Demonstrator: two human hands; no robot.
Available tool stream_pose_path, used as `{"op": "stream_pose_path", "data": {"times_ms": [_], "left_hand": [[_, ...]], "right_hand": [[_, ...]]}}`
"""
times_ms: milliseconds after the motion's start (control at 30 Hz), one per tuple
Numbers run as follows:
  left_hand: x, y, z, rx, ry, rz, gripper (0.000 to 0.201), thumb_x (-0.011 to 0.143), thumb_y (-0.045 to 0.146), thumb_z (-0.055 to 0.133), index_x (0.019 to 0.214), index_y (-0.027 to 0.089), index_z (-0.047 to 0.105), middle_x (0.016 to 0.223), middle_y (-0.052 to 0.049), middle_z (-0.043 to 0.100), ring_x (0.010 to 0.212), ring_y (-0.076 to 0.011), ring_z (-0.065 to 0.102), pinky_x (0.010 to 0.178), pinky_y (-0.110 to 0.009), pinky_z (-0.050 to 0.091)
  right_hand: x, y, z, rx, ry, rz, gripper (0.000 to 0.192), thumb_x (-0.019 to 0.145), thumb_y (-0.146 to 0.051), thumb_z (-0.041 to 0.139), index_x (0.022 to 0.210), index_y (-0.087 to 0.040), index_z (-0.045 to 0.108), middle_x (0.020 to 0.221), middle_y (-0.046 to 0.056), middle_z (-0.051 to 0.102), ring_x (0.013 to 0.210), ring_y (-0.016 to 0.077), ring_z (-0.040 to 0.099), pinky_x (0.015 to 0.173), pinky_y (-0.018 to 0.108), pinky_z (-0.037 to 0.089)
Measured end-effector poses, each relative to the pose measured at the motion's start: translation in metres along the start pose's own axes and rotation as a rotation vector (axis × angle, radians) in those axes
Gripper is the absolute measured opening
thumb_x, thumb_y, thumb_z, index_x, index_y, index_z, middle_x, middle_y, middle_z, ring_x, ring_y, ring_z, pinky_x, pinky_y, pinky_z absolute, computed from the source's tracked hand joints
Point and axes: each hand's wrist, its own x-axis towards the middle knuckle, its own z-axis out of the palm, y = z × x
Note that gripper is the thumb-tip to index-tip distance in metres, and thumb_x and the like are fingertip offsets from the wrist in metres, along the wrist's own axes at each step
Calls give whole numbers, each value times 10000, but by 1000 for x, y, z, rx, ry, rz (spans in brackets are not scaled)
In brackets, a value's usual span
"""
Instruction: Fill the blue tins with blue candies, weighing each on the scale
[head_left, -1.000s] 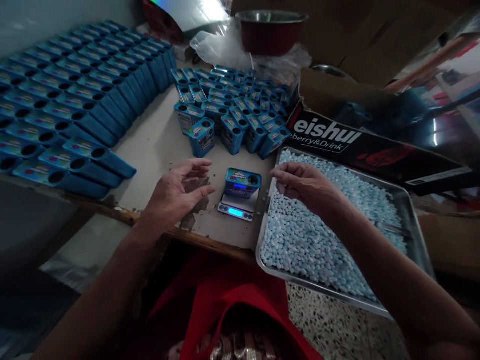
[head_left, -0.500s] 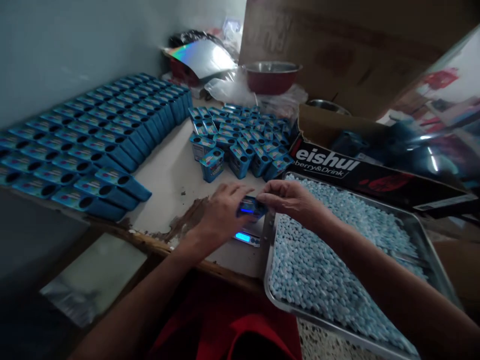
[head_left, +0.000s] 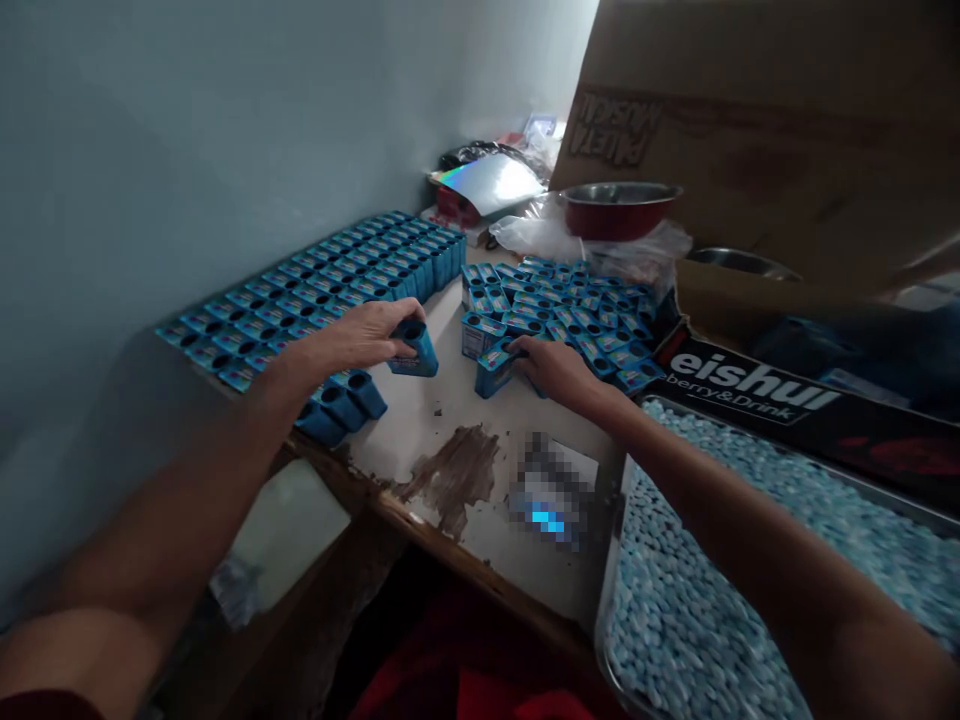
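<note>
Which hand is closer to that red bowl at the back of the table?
The right hand. It rests on a blue tin at the loose cluster below the red bowl; the left hand holds another tin farther left.

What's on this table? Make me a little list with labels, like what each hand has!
left hand: holds one blue tin above the table
right hand: grips another tin at the edge of the small tin cluster
tin rows: lined up by the wall
tray: full of pale blue candies
red bowl: at the back
</note>
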Motion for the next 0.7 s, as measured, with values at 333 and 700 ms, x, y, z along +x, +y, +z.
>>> {"op": "stream_pose_path", "data": {"times_ms": [333,700], "left_hand": [[-40,-56,43,161,-78,122,484,1014,464,532,1394,204,682,1407,-145,656,1340,-331,582,1229,-506,372],[-56,-62,78,378,144,-29,398,1113,319,449,1484,224,558,1591,-178,523,1526,-379,386,1228,-797,136]], "right_hand": [[-47,-23,-16,-433,-88,74,305,1096,-392,534,1194,-152,695,1029,224,812,1042,380,792,755,366,497],[-172,-33,-23,-505,-206,253,196,1107,-301,514,1130,-170,659,848,149,801,799,279,799,581,304,377]]}}
